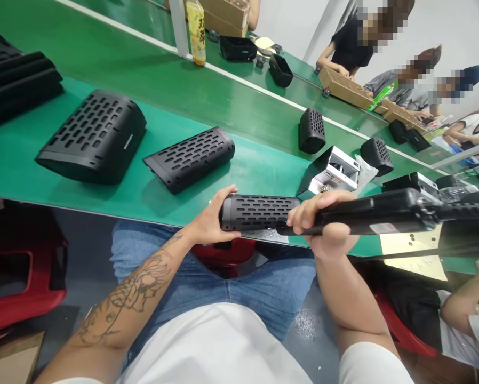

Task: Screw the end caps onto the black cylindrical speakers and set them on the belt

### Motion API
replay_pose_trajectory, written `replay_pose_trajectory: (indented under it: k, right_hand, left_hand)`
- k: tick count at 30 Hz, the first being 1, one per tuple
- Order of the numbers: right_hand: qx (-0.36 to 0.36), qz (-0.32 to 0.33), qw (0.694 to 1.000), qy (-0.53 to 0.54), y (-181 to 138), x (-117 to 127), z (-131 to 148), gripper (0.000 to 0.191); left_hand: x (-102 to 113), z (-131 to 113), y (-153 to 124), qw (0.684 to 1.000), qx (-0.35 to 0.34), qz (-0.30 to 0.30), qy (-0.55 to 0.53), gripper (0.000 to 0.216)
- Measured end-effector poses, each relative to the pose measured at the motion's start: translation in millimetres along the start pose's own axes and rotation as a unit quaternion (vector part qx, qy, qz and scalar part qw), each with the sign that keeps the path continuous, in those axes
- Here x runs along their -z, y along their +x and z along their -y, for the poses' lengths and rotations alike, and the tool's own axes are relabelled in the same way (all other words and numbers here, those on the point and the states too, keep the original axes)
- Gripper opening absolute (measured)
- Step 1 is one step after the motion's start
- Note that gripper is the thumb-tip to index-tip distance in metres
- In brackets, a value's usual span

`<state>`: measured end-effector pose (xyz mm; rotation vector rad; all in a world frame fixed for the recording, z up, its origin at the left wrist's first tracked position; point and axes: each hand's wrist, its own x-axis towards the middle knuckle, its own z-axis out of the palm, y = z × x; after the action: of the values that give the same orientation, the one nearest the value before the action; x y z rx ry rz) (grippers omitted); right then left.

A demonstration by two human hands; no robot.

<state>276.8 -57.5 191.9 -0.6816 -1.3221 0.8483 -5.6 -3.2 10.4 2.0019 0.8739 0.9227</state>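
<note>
At the table's near edge, my left hand [213,218] clasps the left end of a black slotted plastic housing [259,210], thumb and fingers on opposite sides. My right hand [327,218] is wrapped round a long black tool that looks like an electric screwdriver [371,210]. Its front end overlaps the right end of the housing, and I cannot see whether it touches. Just beyond lies a flatter slotted cover [193,157]. A larger slotted housing [95,133] stands to its left. Past my right hand rests a black-and-white metal unit [331,170].
Black parts [19,80] are stacked at the far left of the green table [143,74]. A yellow bottle [197,32] stands by a post. Yellow paper with small parts [417,245] lies at right. Co-workers sit across the table; another person's arm [467,293] is at lower right.
</note>
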Motion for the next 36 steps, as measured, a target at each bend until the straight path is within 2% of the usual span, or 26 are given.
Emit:
replay_pose_trajectory:
  k: [3,7,14,20,30,36]
  right_hand:
    - [-0.003,0.008,1.0,-0.003,4,-11,-11,0.061]
    - [-0.022,0.022,0.999,-0.03,6,-13,-16,0.059]
    - [-0.035,0.049,0.997,-0.046,-1,-7,-21,0.055]
    - [-0.089,0.084,0.991,-0.051,-3,1,-31,0.065]
    - [-0.111,0.113,0.987,-0.033,0,5,-36,0.066]
    - [-0.091,0.083,0.991,-0.053,-8,9,-31,0.061]
  left_hand:
    - [1,-2,1,1.0,0.003,0.001,0.004,0.141]
    - [-4,0,3,1.0,0.015,-0.003,0.014,0.138]
    - [-12,5,3,1.0,0.008,-0.01,0.011,0.135]
    - [-12,3,2,0.999,0.027,-0.011,0.028,0.136]
    - [-9,0,3,0.999,0.035,-0.003,0.041,0.136]
    - [-2,-4,-1,0.998,-0.018,-0.007,0.056,0.129]
